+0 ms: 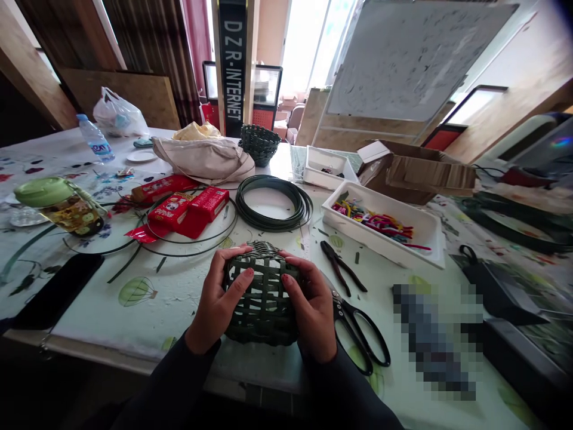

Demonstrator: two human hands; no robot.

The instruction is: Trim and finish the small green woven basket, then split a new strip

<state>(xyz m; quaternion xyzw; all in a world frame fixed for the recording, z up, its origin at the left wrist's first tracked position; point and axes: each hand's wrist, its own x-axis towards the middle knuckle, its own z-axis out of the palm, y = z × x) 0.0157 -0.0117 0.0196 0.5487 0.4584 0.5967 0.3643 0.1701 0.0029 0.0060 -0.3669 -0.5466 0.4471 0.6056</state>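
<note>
Both your left hand [224,297] and right hand [313,298] pinch the woven basket [263,303] — probably shaping it, far side hidden — so next, keep pressure even.

Pixelation masks a dark object [432,343] on the right of the counter [111,327], where the right hand [316,304] screens part of the scissors [340,303]. Left hand [226,303] fingers partly vanish behind a woven basket [264,298]; writing on the whiteboard [403,60] is illegible.

Dark green basket [263,303], lattice-patterned
</note>
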